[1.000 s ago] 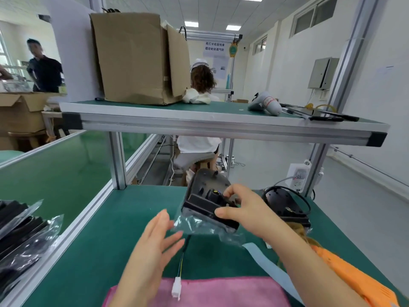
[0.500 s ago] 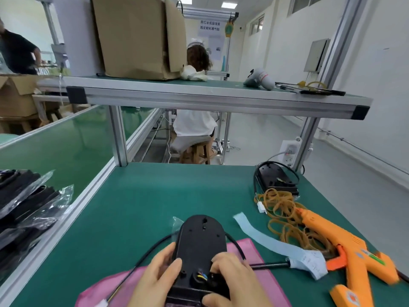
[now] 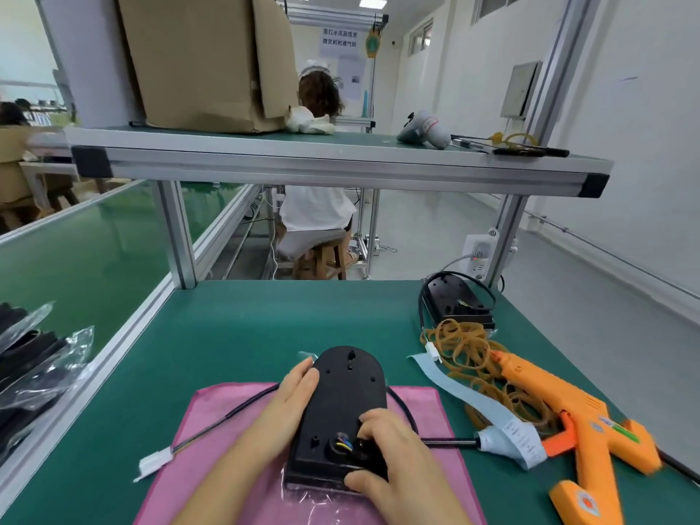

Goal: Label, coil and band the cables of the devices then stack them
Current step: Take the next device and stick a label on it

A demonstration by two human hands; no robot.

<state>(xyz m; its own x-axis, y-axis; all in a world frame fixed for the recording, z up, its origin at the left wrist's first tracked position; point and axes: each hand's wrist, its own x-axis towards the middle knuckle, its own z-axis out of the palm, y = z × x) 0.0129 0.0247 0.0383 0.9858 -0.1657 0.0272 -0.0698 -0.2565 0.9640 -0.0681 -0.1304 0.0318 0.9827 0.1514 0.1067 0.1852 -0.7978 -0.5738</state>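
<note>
Black device (image 3: 346, 395) lies back-up on the pink cloth (image 3: 227, 460), near-centre of the bench. L hand (image 3: 284, 407) lies flat along its left edge, fingers straight; R hand (image 3: 386, 449) curls over the near-right corner, thumb on the near edge. Shell looks rigid, smooth, prob. light: hold by the sides, not by the slippery plastic film (image 3: 314, 502) under it. Thin cable (image 3: 227, 415) looks floppy and trails left to a white connector (image 3: 154, 461). Coil it by the sheath, w/o tugging the coloured wires (image 3: 342, 445) at the exit hole.

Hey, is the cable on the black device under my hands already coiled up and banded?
No, the cable of the black device lies loose across the pink cloth, its white connector out at the left, with no band on it.
</note>
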